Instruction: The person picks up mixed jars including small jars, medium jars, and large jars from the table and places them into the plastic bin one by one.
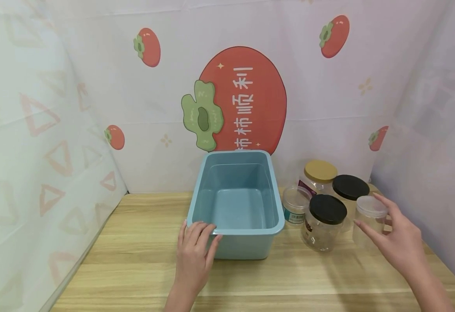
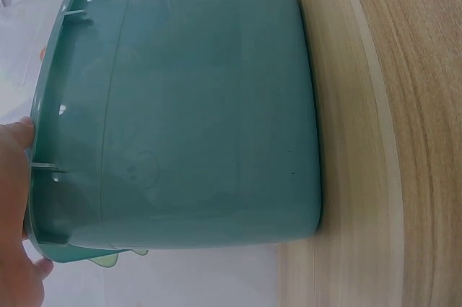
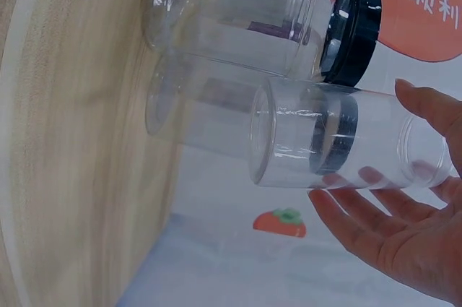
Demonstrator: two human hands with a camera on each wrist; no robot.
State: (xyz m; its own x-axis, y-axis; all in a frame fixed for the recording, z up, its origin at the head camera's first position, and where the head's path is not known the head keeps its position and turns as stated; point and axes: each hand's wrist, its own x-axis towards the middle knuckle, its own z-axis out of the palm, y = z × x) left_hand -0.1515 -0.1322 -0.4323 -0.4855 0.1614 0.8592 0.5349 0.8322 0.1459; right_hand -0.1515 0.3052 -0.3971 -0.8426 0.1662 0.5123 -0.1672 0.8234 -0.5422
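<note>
With its fingers over the near rim and the thumb at the front, my left hand (image 1: pixel 193 255) grips a blue-green plastic basin (image 1: pixel 233 247) near its left corner. In the left wrist view, fingertips show at the edge of the basin (image 2: pixel 209 119). On the right, my right hand (image 1: pixel 400 240) holds a clear plastic jar (image 1: pixel 368 223) with a translucent lid, thumb on one side and fingers on the other. The right wrist view has this jar (image 3: pixel 296 133) raised off the table, in front of a black-lidded jar.
Right of the basin stand a low clear tub (image 1: pixel 296 203), a yellow-lidded jar (image 1: pixel 320 171), a black-lidded jar (image 1: pixel 322 229) and another black-lidded jar (image 1: pixel 351 187) behind it. A patterned cloth (image 1: pixel 153 95) encloses the wooden table (image 1: pixel 133 260) at the back and sides.
</note>
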